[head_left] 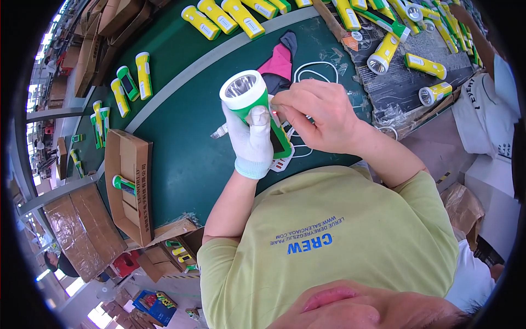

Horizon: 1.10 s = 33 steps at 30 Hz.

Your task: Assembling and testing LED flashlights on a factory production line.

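My left hand (251, 140), in a white knit glove, is wrapped round a flashlight (256, 100). Its body is green, with a broad white rim and silvery reflector tilted up at the far end and a dark panel along one side. My bare right hand (324, 114) is closed in a pinch against the flashlight's right side, beside a small red glow. What its fingertips hold is hidden. White cables (319, 63) loop behind and under that hand. Just below the flashlight lies a white power strip (281, 163) with several ports, partly covered.
A pink and grey cloth (279, 60) lies beyond my hands on the green table (189, 159). Yellow-and-green flashlights (236, 19) line the far side. More lie on a dark board (402, 90) at right. Cardboard boxes (129, 186) stand at left. Another person's sleeve (503, 82) shows far right.
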### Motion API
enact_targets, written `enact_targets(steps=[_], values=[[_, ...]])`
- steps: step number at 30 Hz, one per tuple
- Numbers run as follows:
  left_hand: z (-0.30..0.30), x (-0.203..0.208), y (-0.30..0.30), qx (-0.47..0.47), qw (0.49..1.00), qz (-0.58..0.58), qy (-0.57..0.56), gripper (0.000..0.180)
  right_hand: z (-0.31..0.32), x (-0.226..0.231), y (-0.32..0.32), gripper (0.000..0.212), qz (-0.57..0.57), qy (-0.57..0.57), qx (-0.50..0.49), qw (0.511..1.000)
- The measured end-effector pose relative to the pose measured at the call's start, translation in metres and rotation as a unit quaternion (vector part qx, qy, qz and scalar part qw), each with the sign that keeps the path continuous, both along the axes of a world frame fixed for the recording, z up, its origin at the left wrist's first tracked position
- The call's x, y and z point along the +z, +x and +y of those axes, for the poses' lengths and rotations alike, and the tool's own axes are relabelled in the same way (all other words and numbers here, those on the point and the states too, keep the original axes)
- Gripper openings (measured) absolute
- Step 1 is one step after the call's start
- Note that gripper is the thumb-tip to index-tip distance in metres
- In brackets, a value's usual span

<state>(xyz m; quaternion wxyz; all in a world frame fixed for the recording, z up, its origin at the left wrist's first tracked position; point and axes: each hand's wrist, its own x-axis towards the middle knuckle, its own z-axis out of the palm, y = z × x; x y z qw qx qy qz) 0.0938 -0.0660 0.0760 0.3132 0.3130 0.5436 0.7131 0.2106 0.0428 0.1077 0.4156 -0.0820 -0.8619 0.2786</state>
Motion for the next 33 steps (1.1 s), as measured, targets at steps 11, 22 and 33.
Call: enact_targets(steps=[11,22,33], values=[[-0.008,-0.002,-0.038,-0.131,0.975,-0.175,-0.05,0.033,0.039,0.008,0.05,0.021,0.01,-0.174,-0.038,0.984],[0.003,0.041,-0.022,-0.457,0.844,-0.136,-0.245,0.034,0.025,0.01,0.007,0.016,-0.097,0.016,0.152,0.983],[-0.011,0.069,-0.162,0.232,0.953,-0.179,0.079,0.065,0.085,-0.005,-0.023,0.043,0.079,-0.258,-0.1,0.958]])
